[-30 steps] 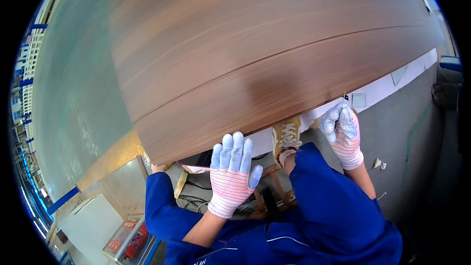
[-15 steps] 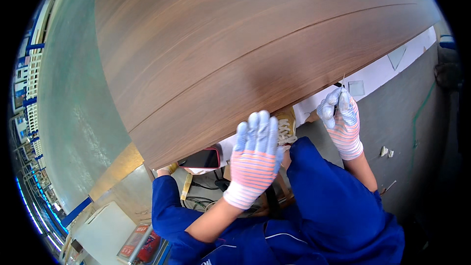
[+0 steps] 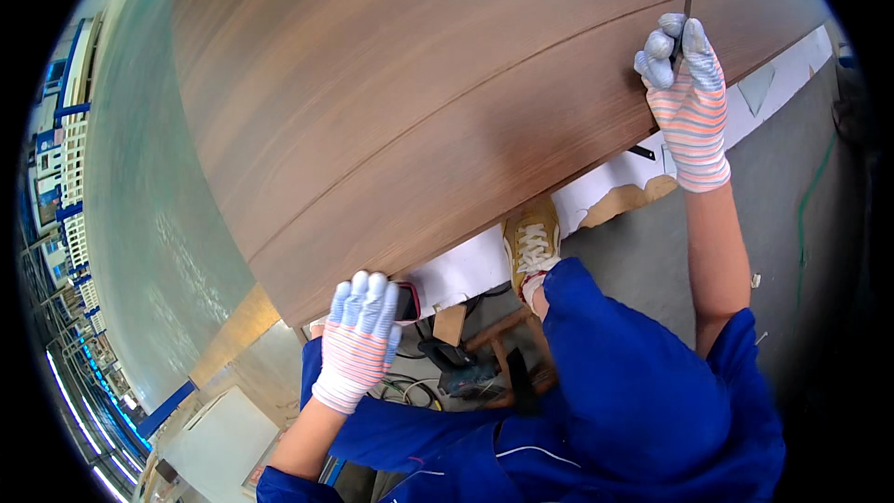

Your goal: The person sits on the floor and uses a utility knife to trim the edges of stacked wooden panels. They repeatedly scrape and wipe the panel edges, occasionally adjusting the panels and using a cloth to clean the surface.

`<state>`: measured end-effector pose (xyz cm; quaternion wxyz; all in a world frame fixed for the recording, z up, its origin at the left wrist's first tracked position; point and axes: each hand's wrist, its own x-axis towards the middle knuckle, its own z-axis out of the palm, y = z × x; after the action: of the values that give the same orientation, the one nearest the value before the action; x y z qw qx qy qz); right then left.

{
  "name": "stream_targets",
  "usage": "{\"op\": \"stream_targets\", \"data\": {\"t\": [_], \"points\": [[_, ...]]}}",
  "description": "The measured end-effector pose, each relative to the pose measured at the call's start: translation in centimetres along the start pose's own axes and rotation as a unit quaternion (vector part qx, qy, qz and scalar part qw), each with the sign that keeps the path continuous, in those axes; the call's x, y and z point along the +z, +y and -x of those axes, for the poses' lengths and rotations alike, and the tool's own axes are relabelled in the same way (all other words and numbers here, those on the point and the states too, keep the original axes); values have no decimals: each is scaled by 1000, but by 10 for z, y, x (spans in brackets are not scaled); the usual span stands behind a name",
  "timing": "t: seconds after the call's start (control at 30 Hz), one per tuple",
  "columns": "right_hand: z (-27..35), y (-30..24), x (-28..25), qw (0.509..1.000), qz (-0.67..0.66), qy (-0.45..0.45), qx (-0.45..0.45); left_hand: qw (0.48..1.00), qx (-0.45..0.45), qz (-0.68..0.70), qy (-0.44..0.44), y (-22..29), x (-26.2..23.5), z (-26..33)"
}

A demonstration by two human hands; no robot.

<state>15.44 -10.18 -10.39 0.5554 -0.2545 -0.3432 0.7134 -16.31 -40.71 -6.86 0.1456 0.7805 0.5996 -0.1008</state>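
Note:
A large brown wood-grain panel (image 3: 391,112) with one long groove spans the view in front of me. My right hand (image 3: 687,98), in a striped glove with grey-blue fingertips, is raised over its right part. It grips a utility knife (image 3: 689,2), whose thin dark blade points up and away; the handle is mostly hidden by the fingers. My left hand (image 3: 358,340), gloved alike, is at the panel's near left edge with fingers stretched out and nothing in them. A phone (image 3: 407,302) in a red case shows partly beside its fingertips.
White sheeting (image 3: 475,265) runs beneath the panel's near edge, by my yellow shoe (image 3: 535,237). Cables (image 3: 405,391) and a dark power tool (image 3: 461,374) lie on the floor between my legs. A white box (image 3: 219,438) stands at lower left; a green surface (image 3: 140,205) lies beyond the panel's left end.
My right hand has risen up and away over the panel with the knife. My left hand has moved left and down to the near left edge, now covering part of the phone.

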Motion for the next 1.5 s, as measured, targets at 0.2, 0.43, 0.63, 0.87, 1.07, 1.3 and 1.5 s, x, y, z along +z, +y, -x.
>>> {"op": "stream_targets", "data": {"t": [0.2,0.43,0.63,0.87,1.07,1.3,1.5], "points": [[-4,12,3,1000,7,4,-10,993,95,7,77,50,-11,-98],[-11,10,-3,997,-66,-44,-4,969,95,-77,217,139,-6,-213],[-9,10,-5,998,-52,27,-20,988,57,-65,130,77,-5,-128],[-10,10,-2,998,-44,5,-36,994,-1,-36,107,17,14,-31],[-11,12,-8,999,-37,-20,-25,984,70,-42,161,74,1,-126],[-18,14,-28,998,-19,-45,-40,961,44,-50,267,110,20,-172],[-19,10,-22,999,32,-14,7,966,-154,-21,208,20,56,-9]]}}
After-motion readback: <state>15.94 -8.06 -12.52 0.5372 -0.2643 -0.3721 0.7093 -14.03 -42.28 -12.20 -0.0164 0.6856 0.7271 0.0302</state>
